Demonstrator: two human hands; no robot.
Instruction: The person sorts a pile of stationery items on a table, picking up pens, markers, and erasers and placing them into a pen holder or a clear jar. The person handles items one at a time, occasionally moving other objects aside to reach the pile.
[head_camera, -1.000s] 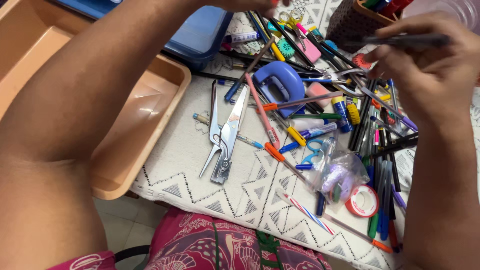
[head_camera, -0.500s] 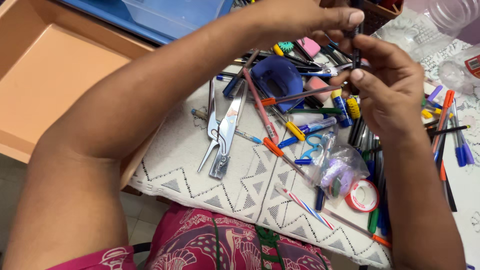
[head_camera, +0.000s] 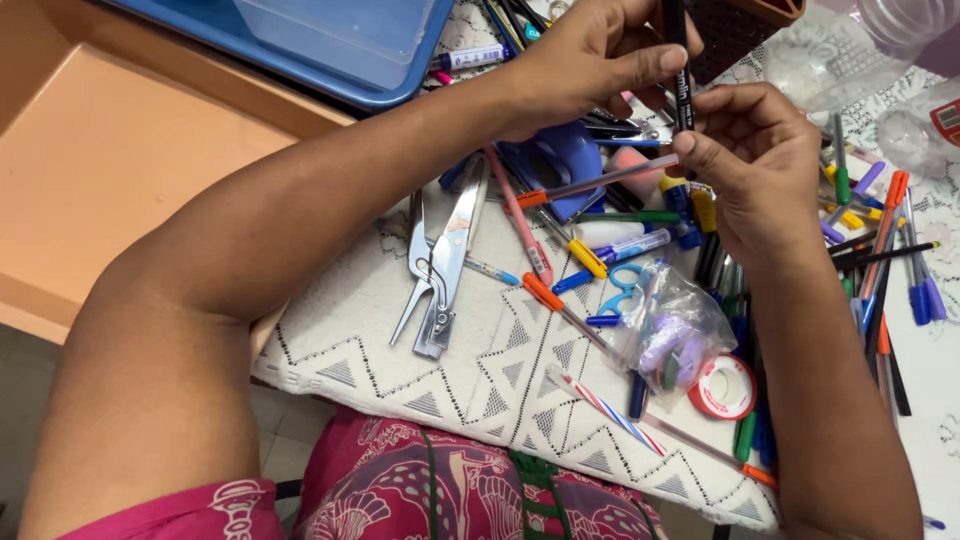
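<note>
A slim black pen (head_camera: 680, 70) stands nearly upright between both hands, above a heap of stationery. My left hand (head_camera: 590, 55) reaches across from the left and pinches the pen's upper part with thumb and fingers. Just below and to the right, my right hand (head_camera: 755, 150) grips the pen's lower end. Under the hands lie a blue hole punch (head_camera: 560, 160), a pink eraser (head_camera: 635, 170) and several pens with orange, yellow and blue caps.
Large metal scissors (head_camera: 440, 265) lie on the patterned white cloth (head_camera: 480, 370). A clear bag of small items (head_camera: 680, 335) and a red tape roll (head_camera: 722, 387) sit lower right. An orange tray (head_camera: 110, 170) is left, a blue-lidded box (head_camera: 330, 45) behind, a brown pen holder (head_camera: 740, 25) top.
My right hand brought the black pen from the right toward the middle and turned it upright. My left hand came down from the top edge and took hold of its upper part.
</note>
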